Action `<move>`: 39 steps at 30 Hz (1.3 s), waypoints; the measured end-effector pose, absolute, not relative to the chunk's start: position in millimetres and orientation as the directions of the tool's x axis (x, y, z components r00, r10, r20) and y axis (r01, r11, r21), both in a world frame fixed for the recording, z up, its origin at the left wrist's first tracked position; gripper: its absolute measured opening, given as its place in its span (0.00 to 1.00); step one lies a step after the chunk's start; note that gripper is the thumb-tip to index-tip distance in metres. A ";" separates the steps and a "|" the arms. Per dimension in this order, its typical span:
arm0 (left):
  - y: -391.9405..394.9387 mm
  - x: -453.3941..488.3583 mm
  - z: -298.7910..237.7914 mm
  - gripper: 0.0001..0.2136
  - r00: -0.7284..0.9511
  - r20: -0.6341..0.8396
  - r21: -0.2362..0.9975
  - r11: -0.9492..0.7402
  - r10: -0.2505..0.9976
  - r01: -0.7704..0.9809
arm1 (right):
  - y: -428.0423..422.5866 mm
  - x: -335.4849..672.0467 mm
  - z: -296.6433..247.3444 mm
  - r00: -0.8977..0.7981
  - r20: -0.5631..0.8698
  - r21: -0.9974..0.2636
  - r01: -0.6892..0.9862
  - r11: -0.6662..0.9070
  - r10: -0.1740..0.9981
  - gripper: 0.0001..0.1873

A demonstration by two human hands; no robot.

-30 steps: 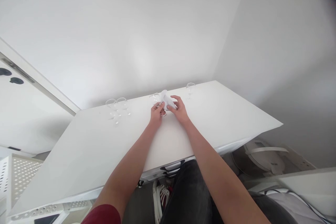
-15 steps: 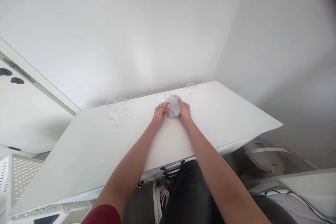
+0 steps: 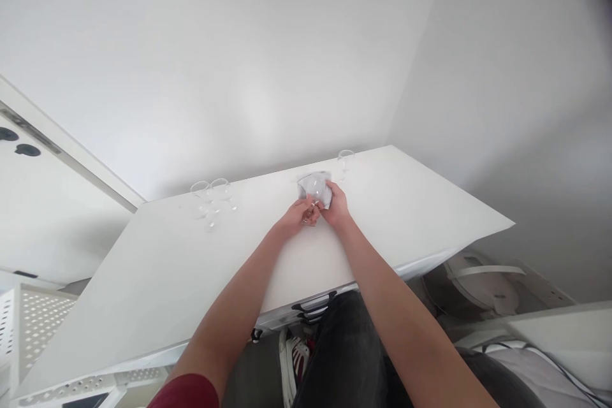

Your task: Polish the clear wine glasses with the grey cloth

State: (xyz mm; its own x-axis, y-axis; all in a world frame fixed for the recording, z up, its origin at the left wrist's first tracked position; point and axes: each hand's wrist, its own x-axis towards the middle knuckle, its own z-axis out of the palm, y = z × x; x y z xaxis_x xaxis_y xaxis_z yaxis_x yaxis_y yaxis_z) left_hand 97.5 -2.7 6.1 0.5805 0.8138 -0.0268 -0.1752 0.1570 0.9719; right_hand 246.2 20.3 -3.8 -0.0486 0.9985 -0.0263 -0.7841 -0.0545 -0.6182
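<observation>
Near the back of the white table [image 3: 182, 287] I hold a stemmed wine glass [image 3: 316, 187] over a light grey cloth [image 3: 306, 181]. My left hand [image 3: 300, 213] is closed around the glass's stem and foot, which point toward me. The cloth lies behind and around the bowl, and my right hand [image 3: 336, 205] is closed on its right side. Just beyond my right hand stands another clear wine glass [image 3: 345, 162]. Over to the left are more stemmed glasses [image 3: 220, 190] close together.
A plain wall rises behind the table's back edge. White perforated baskets [image 3: 45, 322] stand below on the left. At the lower right is a pale rounded appliance [image 3: 485, 287] with a handle. Drawer handles [image 3: 313, 306] show under the front edge.
My left hand has shifted right and nearer to me, tilting the glass so its foot faces me. The glass bowl now lies in view over the cloth, which has opened out.
</observation>
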 end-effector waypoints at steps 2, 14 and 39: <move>-2.7 97.2 6.8 0.26 0.571 -0.009 0.965 0.155 0.821 -0.209 | 20.0 245.2 -2.7 -0.046 -0.017 -0.615 -0.787 -0.047 0.999 0.14; 10.8 98.1 -4.5 0.22 0.298 0.108 0.933 0.007 0.948 -0.360 | 12.7 243.4 4.3 -0.076 0.169 -0.701 -0.711 0.065 0.983 0.14; 2.3 93.2 2.2 0.20 0.476 0.039 0.982 0.053 0.879 -0.179 | 15.9 244.3 1.5 -0.127 0.036 -0.683 -0.727 -0.068 0.991 0.18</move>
State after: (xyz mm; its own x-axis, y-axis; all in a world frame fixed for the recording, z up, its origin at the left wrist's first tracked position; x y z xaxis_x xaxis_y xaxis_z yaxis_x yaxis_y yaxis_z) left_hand 93.2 2.3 2.2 0.4761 0.8785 0.0391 -0.1789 0.0533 0.9824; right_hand 244.3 15.9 1.5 -0.1268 0.9913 0.0362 -0.7268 -0.0680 -0.6834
